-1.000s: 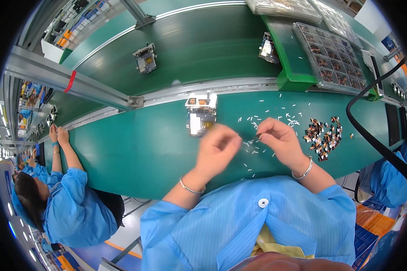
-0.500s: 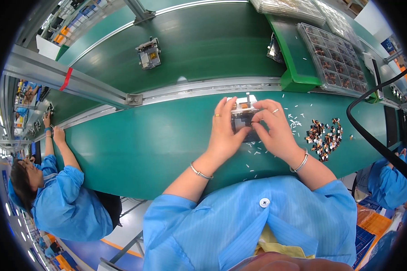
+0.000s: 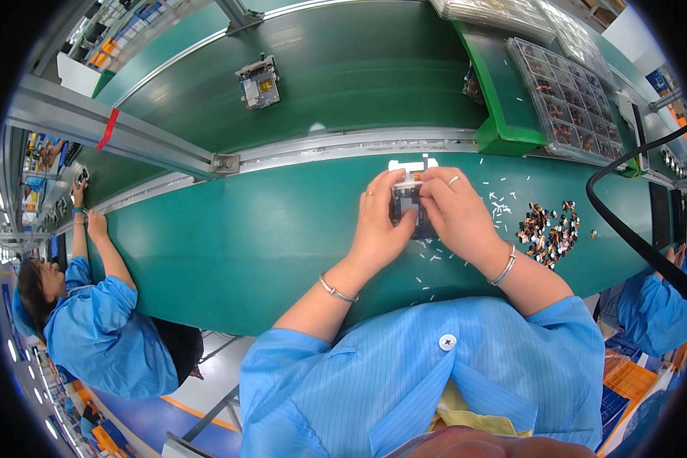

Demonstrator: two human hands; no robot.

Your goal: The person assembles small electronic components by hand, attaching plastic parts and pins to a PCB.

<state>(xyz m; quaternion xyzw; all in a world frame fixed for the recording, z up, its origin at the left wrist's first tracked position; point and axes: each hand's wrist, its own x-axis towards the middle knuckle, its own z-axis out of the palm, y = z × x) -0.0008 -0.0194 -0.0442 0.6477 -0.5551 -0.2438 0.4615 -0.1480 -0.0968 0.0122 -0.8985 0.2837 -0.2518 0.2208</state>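
A dark circuit board assembly [image 3: 408, 201] with a white top end rests on the green table in front of me. My left hand [image 3: 380, 221] holds its left side, fingers along the upper edge and thumb across the lower part. My right hand [image 3: 454, 208] is closed over the right side, fingertips bunched at the upper part near a small orange piece. Whatever those fingertips pinch is hidden. Small white strips [image 3: 500, 206] lie scattered to the right of the board. Beyond them is a pile of small black, orange and white parts [image 3: 546, 233].
Behind the metal rail, a similar board assembly [image 3: 259, 82] sits on the green conveyor [image 3: 359, 76]. Another is partly hidden by the green stand [image 3: 511, 136]. A clear compartment tray [image 3: 569, 99] stands at the back right. A black cable [image 3: 626, 229] arcs at right. A co-worker [image 3: 103, 320] works at left.
My right fingers have moved up and closed in on the upper part of the board assembly. The assembly on the conveyor has shifted slightly right and away.
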